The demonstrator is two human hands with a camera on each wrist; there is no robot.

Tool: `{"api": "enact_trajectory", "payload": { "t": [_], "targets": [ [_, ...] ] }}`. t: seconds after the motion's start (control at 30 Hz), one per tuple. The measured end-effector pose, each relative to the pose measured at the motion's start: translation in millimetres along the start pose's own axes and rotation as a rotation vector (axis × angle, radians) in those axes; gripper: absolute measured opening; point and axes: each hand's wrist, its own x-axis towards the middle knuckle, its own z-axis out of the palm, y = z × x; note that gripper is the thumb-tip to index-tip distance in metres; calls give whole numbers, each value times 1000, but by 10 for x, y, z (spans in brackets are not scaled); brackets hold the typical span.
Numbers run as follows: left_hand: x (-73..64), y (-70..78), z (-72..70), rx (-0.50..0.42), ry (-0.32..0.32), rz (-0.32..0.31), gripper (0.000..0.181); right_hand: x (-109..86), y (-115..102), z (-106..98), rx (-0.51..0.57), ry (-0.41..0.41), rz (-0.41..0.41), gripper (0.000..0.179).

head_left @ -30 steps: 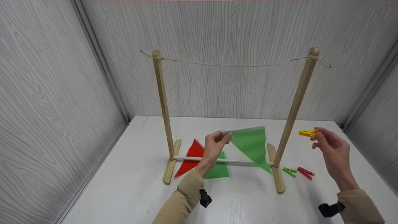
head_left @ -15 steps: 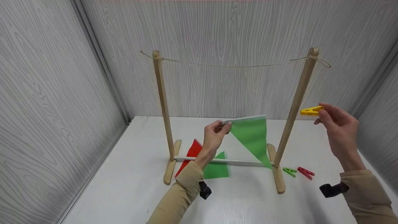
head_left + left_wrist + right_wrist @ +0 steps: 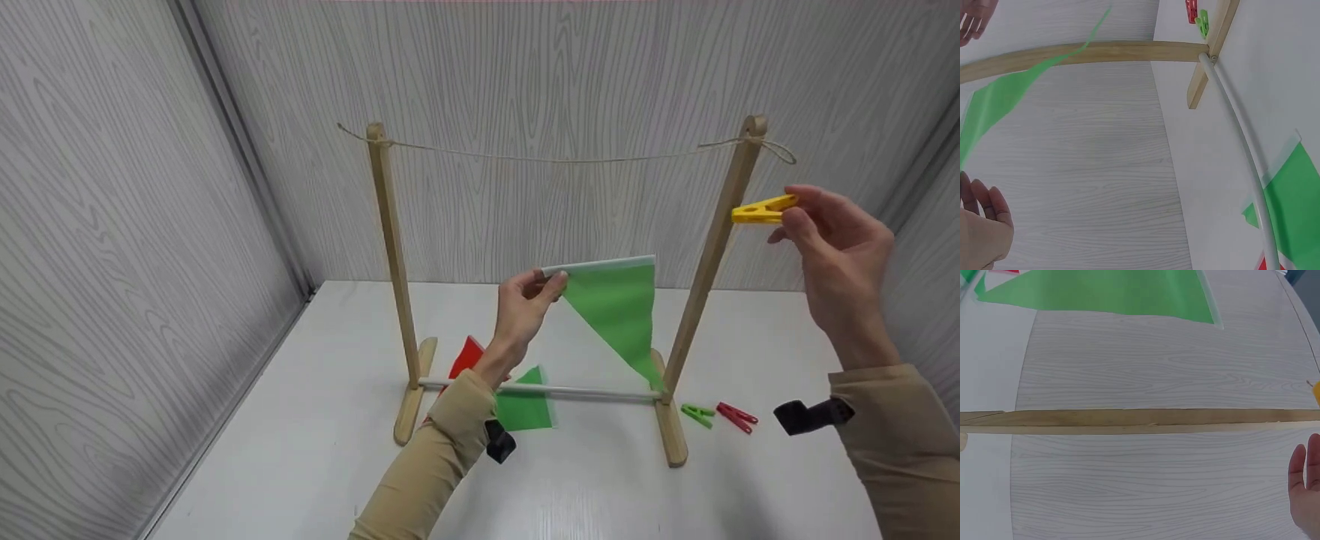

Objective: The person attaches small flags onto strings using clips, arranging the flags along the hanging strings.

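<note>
My left hand [image 3: 525,306] pinches the upper left corner of a green triangular flag [image 3: 619,304] by its white top edge. The flag hangs point down below the string [image 3: 555,160], its tip overlapping the foot of the right post in the head view. To the right of that post, my right hand [image 3: 847,255] pinches a yellow clothespin [image 3: 761,211] between thumb and fingers, its nose pointing left. In the right wrist view only the fingers [image 3: 1297,467] and a sliver of the clothespin [image 3: 1317,391] show at the edge.
The string runs between a left wooden post [image 3: 394,247] and a right wooden post [image 3: 712,255], joined low down by a white rod [image 3: 585,391]. A red flag [image 3: 466,355] and another green flag [image 3: 526,412] lie beneath it. Green [image 3: 698,414] and red clothespins [image 3: 737,417] lie at right.
My right hand has risen with the yellow clothespin, drifting slightly right. The left hand has lifted the green flag and shifted it a little to the right.
</note>
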Motion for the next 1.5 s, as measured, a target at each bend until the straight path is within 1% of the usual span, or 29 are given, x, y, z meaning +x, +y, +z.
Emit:
{"api": "enact_trajectory", "payload": {
  "t": [0.23,0.37,0.4,0.53,0.63,0.73,0.8,0.87,0.93,1.0,1.1,1.23,1.3,1.5],
  "targets": [
    [48,68,38,-2,-15,36,21,139,-27,136,5,17,-4,26],
    [77,120,51,-1,-10,38,21,191,-63,213,-45,28,-17,26],
    [84,135,56,1,-7,39,21,201,-79,232,-66,33,-19,25],
    [125,220,88,4,-1,60,22,249,-141,325,-210,59,-62,24],
    [159,297,128,4,-4,84,23,294,-178,388,-354,79,-115,25],
    [189,365,174,9,-9,101,22,344,-207,423,-462,80,-167,29],
    [210,405,205,11,-12,111,22,380,-232,433,-538,68,-196,32],
    [233,447,232,16,-11,121,22,419,-255,444,-582,50,-214,34],
    [257,490,253,18,-9,133,22,460,-280,456,-630,32,-221,30],
    [285,529,273,19,-4,146,22,504,-298,470,-644,16,-219,23],
    [321,587,301,17,-7,155,22,575,-306,485,-659,-12,-214,18],
    [364,662,340,20,-12,176,22,674,-277,466,-702,-55,-209,18],
    [379,696,353,27,-12,188,22,719,-259,457,-722,-67,-192,18],
    [437,799,382,81,-8,206,22,824,-254,486,-788,-133,-152,18]
  ]
}}
